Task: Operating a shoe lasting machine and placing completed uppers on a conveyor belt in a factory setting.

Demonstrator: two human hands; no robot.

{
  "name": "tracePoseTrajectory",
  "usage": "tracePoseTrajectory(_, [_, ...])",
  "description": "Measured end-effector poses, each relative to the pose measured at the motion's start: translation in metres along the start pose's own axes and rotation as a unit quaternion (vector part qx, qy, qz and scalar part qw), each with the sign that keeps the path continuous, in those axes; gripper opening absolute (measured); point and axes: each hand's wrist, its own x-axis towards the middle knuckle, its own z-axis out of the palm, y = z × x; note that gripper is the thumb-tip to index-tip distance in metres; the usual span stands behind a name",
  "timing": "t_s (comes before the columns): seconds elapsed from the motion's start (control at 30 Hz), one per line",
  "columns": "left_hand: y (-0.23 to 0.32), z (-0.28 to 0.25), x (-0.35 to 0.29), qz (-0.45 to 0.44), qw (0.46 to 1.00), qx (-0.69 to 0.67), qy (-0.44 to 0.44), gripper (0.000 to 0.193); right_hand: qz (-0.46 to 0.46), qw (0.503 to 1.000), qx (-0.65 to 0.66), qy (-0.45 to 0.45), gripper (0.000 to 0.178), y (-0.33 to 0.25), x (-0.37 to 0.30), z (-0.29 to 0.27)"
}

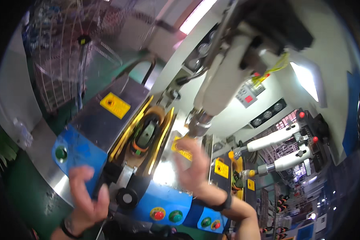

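My left hand (88, 200) is held over the blue left panel (78, 146) of a machine, thumb and fingers apart and nothing between them. My right hand (193, 166) is raised over the machine's shiny metal top (166, 168), blurred, its thumb apart from the fingers and nothing seen in it. Between the hands, a dark shoe (148, 134) with orange and green parts sits in a recess flanked by yellow pads (162, 138). A round black knob (127, 197) is at the recess's near end. Above my right hand hangs a white press arm (220, 80) with a metal end.
A green button (61, 153) is on the left panel; a red button (159, 215) and another green button (175, 216) sit on the front panel. Further right, white press arms (274, 138) stand over a second station. Wire racks (54, 76) stand at the far left.
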Motion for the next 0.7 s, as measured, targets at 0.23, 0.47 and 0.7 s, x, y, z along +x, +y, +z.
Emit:
tracePoseTrajectory(0.23, [0.024, 0.128, 0.25, 0.089, 0.994, 0.022, -0.065, 0.058, 0.101, 0.951, -0.049, 0.288, 0.036, 0.031, 0.185, -0.164])
tracePoseTrajectory(0.47, [0.048, 0.148, 0.289, 0.111, 0.973, 0.013, -0.204, 0.039, -0.095, 0.951, -0.29, 0.047, 0.038, 0.02, 0.256, -0.191])
tracePoseTrajectory(0.7, [0.046, 0.154, 0.289, 0.088, 0.967, -0.093, -0.221, 0.042, 0.223, 0.969, -0.106, 0.009, 0.041, 0.015, 0.254, -0.198])
